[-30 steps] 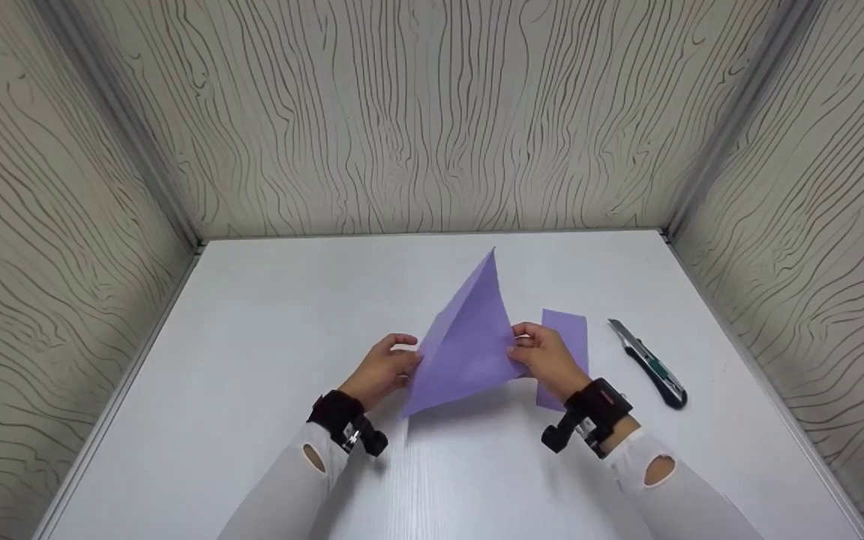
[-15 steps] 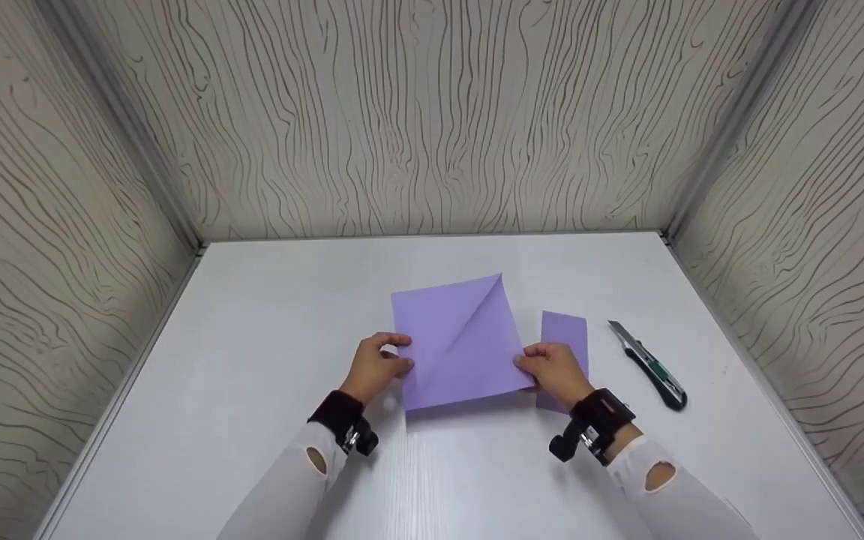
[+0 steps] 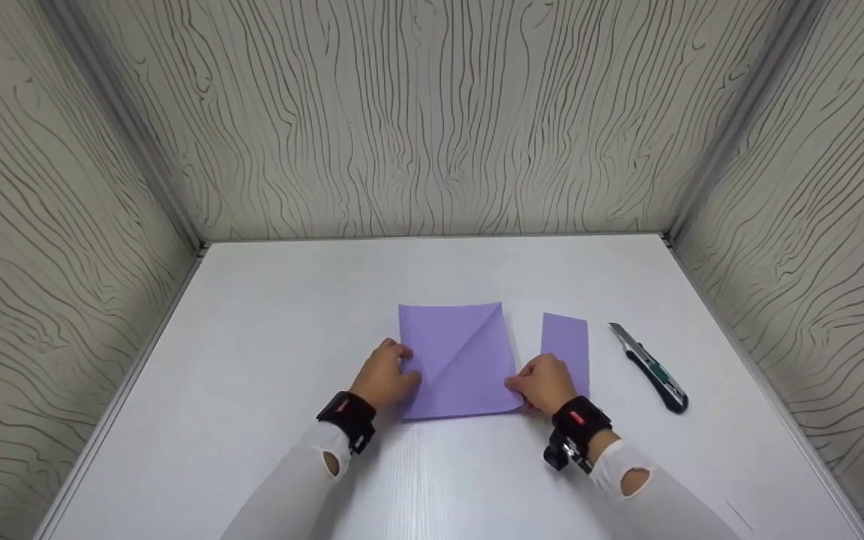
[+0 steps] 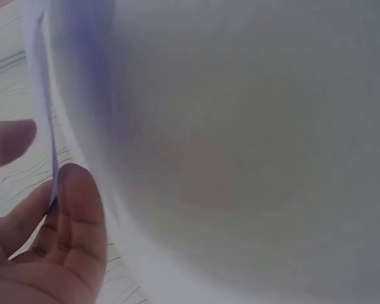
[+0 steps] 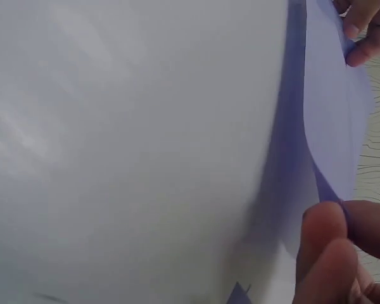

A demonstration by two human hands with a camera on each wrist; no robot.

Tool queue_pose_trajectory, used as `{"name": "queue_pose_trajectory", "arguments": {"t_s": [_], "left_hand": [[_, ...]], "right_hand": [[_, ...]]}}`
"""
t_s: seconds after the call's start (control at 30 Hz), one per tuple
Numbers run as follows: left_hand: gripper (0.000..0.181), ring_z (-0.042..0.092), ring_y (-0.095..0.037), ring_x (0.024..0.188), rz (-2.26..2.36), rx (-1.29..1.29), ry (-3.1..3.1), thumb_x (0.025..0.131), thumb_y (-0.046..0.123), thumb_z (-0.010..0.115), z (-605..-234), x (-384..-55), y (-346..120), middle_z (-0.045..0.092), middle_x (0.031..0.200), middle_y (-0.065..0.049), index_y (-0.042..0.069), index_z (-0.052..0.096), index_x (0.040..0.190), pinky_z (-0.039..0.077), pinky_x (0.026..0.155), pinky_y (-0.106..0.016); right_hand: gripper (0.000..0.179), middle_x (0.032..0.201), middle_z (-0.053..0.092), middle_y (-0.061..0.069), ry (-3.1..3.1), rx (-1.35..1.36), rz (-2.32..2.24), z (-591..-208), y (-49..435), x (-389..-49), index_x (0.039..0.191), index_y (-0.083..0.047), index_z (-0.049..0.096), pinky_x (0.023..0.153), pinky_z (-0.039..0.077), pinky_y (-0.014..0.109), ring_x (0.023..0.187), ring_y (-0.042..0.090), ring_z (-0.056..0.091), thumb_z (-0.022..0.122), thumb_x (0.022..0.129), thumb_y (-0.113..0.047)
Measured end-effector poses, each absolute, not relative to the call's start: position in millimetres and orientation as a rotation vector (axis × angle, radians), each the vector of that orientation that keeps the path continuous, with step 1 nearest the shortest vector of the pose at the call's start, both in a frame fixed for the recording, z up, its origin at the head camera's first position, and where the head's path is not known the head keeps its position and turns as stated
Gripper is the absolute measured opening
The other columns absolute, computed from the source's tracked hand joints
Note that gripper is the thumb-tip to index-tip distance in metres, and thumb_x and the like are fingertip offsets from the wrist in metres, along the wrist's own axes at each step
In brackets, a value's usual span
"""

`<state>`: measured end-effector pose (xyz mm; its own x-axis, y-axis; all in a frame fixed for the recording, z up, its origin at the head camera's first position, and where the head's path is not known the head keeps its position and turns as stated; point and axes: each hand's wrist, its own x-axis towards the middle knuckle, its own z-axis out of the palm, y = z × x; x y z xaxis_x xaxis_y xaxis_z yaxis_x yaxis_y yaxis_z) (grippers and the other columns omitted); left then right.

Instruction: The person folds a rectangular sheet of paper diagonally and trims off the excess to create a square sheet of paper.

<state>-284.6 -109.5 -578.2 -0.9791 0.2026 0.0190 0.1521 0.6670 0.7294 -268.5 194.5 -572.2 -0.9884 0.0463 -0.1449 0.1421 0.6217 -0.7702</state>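
Note:
A square sheet of purple paper with a diagonal crease lies low over the white table between both hands. My left hand holds its left edge; in the left wrist view, the edge of the paper runs in between thumb and fingers. At the lower right corner my right hand pinches the sheet between thumb and fingers. The right wrist view shows the near edge of the paper bowed up off the tabletop, with my right hand at the corner.
A narrow purple paper strip lies right of the sheet, partly covered by my right hand. Farther right is a utility knife with its blade out. Wood-grain panels stand at the back and both sides of the table.
The sheet was raised and folded toward a triangle; it has unfolded into a square and come down toward the table. Both hands have moved with it, the right one slightly lower.

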Motion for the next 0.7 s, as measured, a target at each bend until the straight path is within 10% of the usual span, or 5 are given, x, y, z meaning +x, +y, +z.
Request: {"name": "queue_pose_trajectory", "arguments": {"t_s": [0.4,0.7], "left_hand": [[0.053,0.063,-0.03,0.089,0.771,0.341,2.972,0.081,0.036,0.093,-586,-276,-98,0.059,0.106,-0.014,-0.004,0.07,0.108,0.06,0.084,-0.052],[0.044,0.065,-0.038,0.117,0.549,0.66,3.11,0.085,0.019,0.088,-586,-270,-88,0.064,0.129,-0.02,0.005,0.074,0.123,0.059,0.097,-0.053]], "right_hand": [[0.034,0.044,0.056,-0.003,2.877,-0.008,-0.942,-570,185,-266,0.054,-0.01,0.062,0.039,0.035,0.023,0.037,0.009,0.049,0.079,0.084,-0.009],[0.024,0.078,0.059,0.004,3.039,-0.272,-0.711,-572,178,-268,0.087,-0.008,0.058,0.061,0.047,0.037,0.071,0.022,0.057,0.08,0.082,-0.003]]}}
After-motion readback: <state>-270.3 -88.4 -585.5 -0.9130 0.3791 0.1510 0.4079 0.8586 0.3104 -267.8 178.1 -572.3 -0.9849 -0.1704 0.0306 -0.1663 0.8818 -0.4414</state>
